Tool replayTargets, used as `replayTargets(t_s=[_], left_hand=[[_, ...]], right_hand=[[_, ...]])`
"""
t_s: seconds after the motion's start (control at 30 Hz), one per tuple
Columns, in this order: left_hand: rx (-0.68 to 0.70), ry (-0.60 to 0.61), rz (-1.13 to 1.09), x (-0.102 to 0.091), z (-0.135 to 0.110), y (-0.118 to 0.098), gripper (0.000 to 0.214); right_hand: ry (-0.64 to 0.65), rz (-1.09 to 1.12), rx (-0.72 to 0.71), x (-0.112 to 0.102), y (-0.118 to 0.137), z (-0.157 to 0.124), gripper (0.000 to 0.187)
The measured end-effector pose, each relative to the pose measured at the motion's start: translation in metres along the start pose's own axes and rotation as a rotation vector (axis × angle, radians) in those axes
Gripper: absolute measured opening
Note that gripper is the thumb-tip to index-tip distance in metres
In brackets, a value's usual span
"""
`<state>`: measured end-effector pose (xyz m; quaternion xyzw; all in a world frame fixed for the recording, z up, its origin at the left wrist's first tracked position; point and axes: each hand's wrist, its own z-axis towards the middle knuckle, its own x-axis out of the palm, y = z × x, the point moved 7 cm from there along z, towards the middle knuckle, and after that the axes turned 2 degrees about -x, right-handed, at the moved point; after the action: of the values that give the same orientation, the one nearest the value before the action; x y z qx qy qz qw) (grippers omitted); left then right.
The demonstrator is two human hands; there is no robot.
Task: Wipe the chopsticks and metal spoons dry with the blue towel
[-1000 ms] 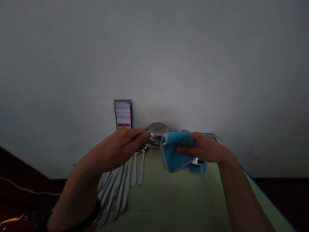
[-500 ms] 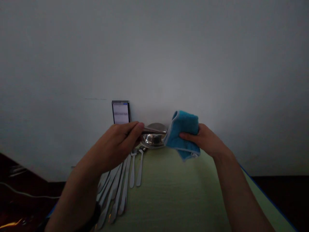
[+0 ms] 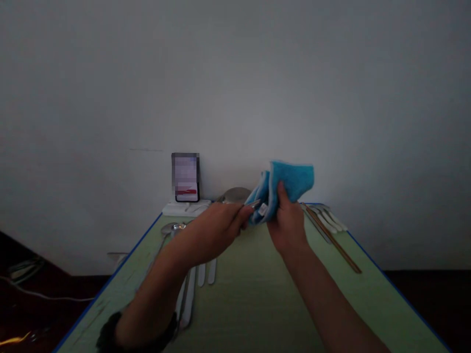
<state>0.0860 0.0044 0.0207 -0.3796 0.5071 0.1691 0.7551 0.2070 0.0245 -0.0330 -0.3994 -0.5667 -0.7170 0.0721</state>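
Observation:
My left hand (image 3: 217, 230) is closed in a pinch on the handle of a metal utensil (image 3: 254, 203) whose other end is hidden inside a folded blue cloth (image 3: 285, 186). My right hand (image 3: 287, 220) grips that cloth from below, thumb pressed on its front. Both hands meet above the far middle of a green table (image 3: 250, 294). Under my left forearm lies a row of several metal spoons (image 3: 191, 294) with pale handles.
A phone (image 3: 185, 177) stands upright on a white base against the grey wall. A steel bowl (image 3: 235, 194) sits at the table's far edge. Chopsticks (image 3: 333, 239) and more cutlery (image 3: 331, 218) lie at the far right. Cables lie on the dark floor at left.
My hands have come closer together; the cloth now wraps the utensil's end and sits higher. My left hand has moved right, uncovering the spoons and the table's left edge.

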Motion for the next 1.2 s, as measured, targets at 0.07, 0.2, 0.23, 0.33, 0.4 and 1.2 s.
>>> replayTargets(t_s=[0.07, 0.2, 0.23, 0.33, 0.4, 1.2], left_hand=[[0.02, -0.018, 0.117, 0.004, 0.002, 0.002, 0.04], [0.031, -0.055, 0.302, 0.009, 0.005, 0.005, 0.039], [0.03, -0.057, 0.31, 0.009, 0.005, 0.004, 0.04], [0.039, -0.04, 0.265, 0.005, 0.002, 0.001, 0.04], [0.041, -0.008, 0.202, 0.003, 0.0, -0.002, 0.039], [0.087, 0.147, -0.079, 0.006, -0.01, -0.021, 0.033]], right_hand=[[0.036, -0.078, 0.038, 0.006, -0.012, -0.01, 0.03], [0.081, -0.076, 0.097, 0.012, -0.026, -0.022, 0.033], [0.086, -0.046, 0.11, 0.013, -0.027, -0.022, 0.032], [0.097, 0.064, 0.173, 0.013, -0.027, -0.015, 0.027], [0.061, 0.131, 0.224, 0.008, -0.025, -0.006, 0.022], [0.005, 0.174, 0.034, 0.001, 0.018, 0.005, 0.018]])
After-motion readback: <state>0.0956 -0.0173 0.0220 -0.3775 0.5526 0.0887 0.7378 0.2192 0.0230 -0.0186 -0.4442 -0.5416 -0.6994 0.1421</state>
